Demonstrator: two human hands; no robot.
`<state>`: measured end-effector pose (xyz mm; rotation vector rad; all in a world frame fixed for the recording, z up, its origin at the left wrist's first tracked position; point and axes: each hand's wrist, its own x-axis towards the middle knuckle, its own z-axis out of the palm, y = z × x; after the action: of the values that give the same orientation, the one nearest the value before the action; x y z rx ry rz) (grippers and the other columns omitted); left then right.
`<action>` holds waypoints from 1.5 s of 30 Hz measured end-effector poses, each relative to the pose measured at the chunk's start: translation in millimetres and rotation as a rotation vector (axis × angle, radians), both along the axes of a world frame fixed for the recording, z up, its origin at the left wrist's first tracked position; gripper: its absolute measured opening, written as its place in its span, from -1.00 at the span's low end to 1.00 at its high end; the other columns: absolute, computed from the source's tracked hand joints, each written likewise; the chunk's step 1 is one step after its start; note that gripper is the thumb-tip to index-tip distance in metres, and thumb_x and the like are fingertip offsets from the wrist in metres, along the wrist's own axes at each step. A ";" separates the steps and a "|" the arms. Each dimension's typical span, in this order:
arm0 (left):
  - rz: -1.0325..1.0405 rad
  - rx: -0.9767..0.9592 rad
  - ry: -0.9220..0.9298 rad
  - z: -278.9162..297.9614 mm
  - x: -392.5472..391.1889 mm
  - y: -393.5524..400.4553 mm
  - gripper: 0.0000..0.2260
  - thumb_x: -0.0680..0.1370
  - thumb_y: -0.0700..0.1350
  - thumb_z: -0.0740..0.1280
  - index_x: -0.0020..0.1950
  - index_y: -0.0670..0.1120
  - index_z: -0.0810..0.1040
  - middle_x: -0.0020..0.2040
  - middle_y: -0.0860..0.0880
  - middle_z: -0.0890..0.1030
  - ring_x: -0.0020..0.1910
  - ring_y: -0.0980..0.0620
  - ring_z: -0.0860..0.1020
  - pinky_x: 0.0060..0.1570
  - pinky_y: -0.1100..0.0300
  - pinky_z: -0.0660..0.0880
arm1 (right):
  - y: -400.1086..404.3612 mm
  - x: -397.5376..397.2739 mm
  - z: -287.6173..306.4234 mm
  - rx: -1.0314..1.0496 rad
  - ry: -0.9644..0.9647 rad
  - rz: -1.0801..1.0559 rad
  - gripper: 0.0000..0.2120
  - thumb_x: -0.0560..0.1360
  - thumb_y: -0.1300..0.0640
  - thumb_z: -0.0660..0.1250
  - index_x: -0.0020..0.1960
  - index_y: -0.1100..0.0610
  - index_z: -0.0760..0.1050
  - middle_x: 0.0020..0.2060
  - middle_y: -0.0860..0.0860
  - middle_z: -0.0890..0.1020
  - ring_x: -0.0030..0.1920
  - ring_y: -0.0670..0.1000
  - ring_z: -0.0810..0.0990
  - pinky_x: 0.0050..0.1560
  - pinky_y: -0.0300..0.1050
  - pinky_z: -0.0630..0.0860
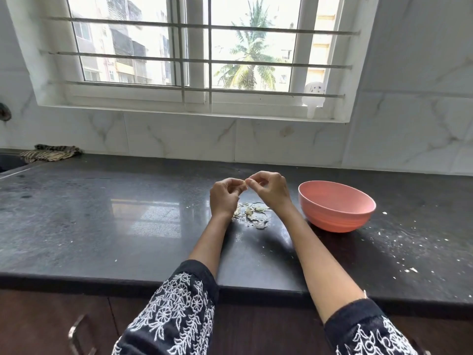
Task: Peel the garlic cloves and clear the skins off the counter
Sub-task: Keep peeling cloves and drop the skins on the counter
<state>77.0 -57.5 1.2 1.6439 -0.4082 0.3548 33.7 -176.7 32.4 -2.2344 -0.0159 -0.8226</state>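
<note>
Both hands [247, 190] pinching a garlic clove [246, 185]

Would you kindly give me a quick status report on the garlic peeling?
Left hand and right hand pinching one small garlic clove. Papery skins on black counter. Pink bowl beside.

Big white window [197, 55] with metal bars [202, 61], bright day outside, a palm tree [249, 57] and buildings [122, 47] beyond. White marble wall tiles [179, 139] below. Dark shiny surface [102, 213] in front, brown cupboard doors [51, 326] under it.
</note>
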 end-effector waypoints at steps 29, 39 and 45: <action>-0.342 -0.362 0.272 9.9 -15.7 -0.1 -0.95 0.50 -0.25 0.36 -0.15 -0.17 0.60 -0.40 0.06 0.64 -0.46 0.23 0.49 -0.25 0.38 0.54 | -1.3 8.8 -6.7 0.272 -0.137 -0.001 -0.64 0.38 0.53 0.06 -0.18 0.16 0.51 -0.38 -0.03 0.54 -0.38 -0.08 0.50 -0.37 -0.15 0.50; -0.333 -0.367 0.293 10.6 -14.1 -0.7 -0.90 0.53 -0.26 0.31 -0.16 -0.16 0.58 -0.41 0.08 0.64 -0.47 0.22 0.49 -0.26 0.35 0.52 | 2.7 6.1 -6.1 0.231 -0.130 0.137 -0.92 0.43 0.26 0.42 -0.09 0.18 0.65 -0.35 -0.02 0.63 -0.42 -0.23 0.54 -0.36 -0.33 0.48; -0.416 -0.511 0.394 11.5 -12.6 0.9 -0.88 0.55 -0.27 0.28 -0.13 -0.19 0.59 -0.36 0.02 0.66 -0.41 0.18 0.54 -0.31 0.37 0.52 | 2.7 1.1 -3.4 0.266 -0.159 0.191 -0.88 0.41 0.32 0.42 -0.10 0.16 0.65 -0.28 0.06 0.67 -0.37 -0.13 0.56 -0.48 -0.32 0.43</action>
<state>64.5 -56.6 12.8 1.0596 -0.3154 -0.1710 34.8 -174.0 29.0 -1.8831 -0.1822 -0.8427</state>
